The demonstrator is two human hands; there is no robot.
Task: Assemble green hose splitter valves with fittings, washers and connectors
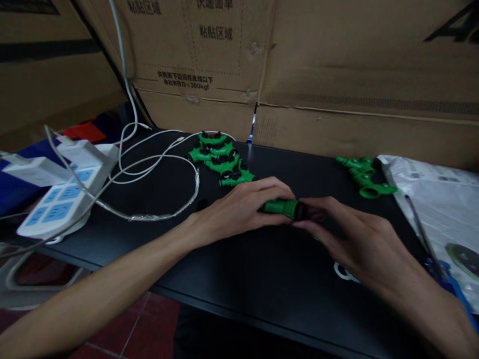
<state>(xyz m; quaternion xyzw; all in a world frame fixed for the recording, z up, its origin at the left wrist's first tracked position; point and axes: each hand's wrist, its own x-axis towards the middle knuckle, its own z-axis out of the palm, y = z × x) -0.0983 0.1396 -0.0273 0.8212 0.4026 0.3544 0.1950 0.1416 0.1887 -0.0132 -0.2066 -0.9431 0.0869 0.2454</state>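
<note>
A green plastic hose fitting with a black end lies sideways above the front of the table. My left hand is closed round its left part, hiding that end. My right hand pinches the black end between thumb and fingers. Beyond my left hand sits a cluster of green hose splitters with black parts. White rings lie beside my right hand, partly covered by it.
More green fittings stand at the right, beside a white plastic bag with a screwdriver on it. At left are a power strip and looped white cables. Cardboard walls close off the back of the black table.
</note>
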